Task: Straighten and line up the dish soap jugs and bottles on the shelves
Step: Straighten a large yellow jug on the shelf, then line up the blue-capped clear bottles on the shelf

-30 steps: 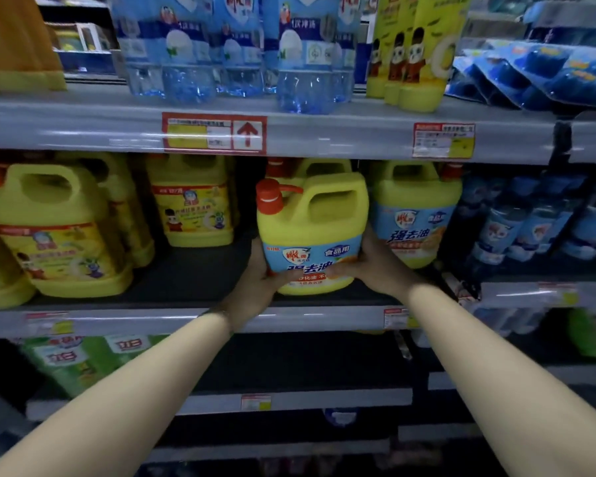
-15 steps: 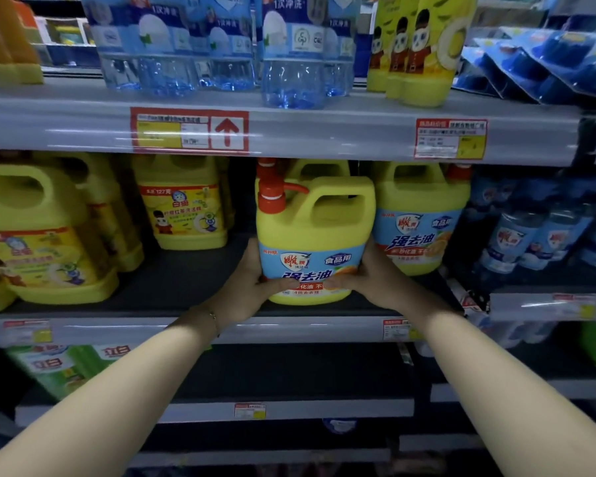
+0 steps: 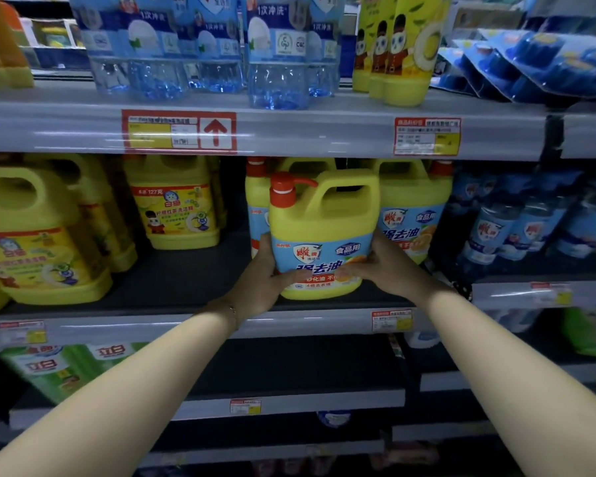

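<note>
**Both hands on the front jug, middle shelf**

A yellow jug (image 3: 324, 232) with a red pump cap and a blue label stands upright near the front edge of the middle shelf (image 3: 172, 284). Its label faces out. Whether its base rests on the shelf or is held just above it, I cannot tell.

The left hand (image 3: 265, 280) grips the jug's lower left side, with the thumb lying across the front of the label. The right hand (image 3: 389, 266) grips the lower right side, its thumb also on the label. A thin bracelet (image 3: 233, 313) shows at the left wrist.

A second jug (image 3: 255, 215) of the same kind stands just behind and to the left, mostly hidden. A third jug (image 3: 413, 215) stands just beside on the right, set further back. Well apart to the left are yellow-label jugs (image 3: 174, 208), one at the back and larger ones near the front.

Blue bottles (image 3: 516, 228) fill the right end of this level. On the top shelf stand clear bottles (image 3: 277, 63) and yellow bottles (image 3: 403, 56).
</note>
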